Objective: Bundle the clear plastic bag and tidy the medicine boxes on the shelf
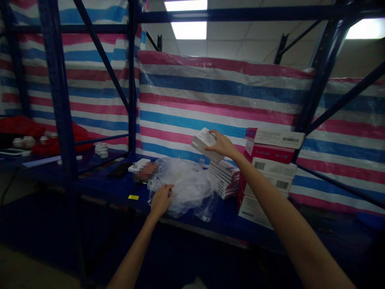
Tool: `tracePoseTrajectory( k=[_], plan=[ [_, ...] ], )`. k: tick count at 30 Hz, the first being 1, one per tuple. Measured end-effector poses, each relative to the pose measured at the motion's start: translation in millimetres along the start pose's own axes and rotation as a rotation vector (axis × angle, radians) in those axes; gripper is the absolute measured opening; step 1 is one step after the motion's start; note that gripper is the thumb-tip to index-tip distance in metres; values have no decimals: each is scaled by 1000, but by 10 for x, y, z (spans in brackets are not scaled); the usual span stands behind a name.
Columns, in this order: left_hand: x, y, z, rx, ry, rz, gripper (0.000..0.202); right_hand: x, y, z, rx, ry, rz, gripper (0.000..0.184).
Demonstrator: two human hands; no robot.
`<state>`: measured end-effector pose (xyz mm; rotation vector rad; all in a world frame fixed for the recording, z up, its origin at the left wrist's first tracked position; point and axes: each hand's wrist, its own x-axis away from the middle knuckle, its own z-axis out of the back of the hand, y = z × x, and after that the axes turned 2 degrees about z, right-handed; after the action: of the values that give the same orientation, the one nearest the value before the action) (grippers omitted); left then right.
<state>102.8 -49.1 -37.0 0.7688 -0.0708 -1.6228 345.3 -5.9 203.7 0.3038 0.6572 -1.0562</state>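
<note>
Mid-frame: my right hand (221, 145) clamped on one box (205, 143) above the small stack (224, 178), my left hand (161, 199) flat, fingers loosely spread, on the plastic bag (186, 186); stack several boxes high, bag looks emptied

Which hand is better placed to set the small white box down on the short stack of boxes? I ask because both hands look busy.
Right, probably. The right hand holds the small white box just above the short stack; the left hand rests on the clear plastic bag.
</note>
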Motion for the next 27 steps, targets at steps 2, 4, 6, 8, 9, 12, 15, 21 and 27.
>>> tracePoseTrajectory(
  k=[2, 4, 6, 8, 9, 12, 15, 21, 27],
  plan=[
    [3, 2, 6, -7, 8, -5, 32, -114, 86, 11, 131, -72, -113, 77],
    [9, 4, 12, -6, 12, -6, 32, -174, 175, -10, 227, -153, -208, 74],
    [16, 5, 14, 19, 20, -6, 35, -184, 262, -45, 268, -257, -294, 70],
    [20, 2, 9, 68, 38, 5, 37, -159, 340, -78, 237, -367, -389, 68],
    [19, -2, 4, 101, 52, 18, 37, -141, 372, -91, 201, -414, -439, 68],
    [1, -19, -7, 207, 119, 42, 34, -102, 432, -108, 123, -503, -516, 64],
    [-20, -20, 26, 260, 242, 6, 33, -113, 437, -98, 157, -539, -509, 50],
    [10, 211, 273, -71, 345, -132, 29, -97, 379, -91, 244, -498, -471, 40],
    [50, 743, 384, -175, 62, -438, 26, 44, 301, -144, 287, -397, -393, 33]
  ],
)
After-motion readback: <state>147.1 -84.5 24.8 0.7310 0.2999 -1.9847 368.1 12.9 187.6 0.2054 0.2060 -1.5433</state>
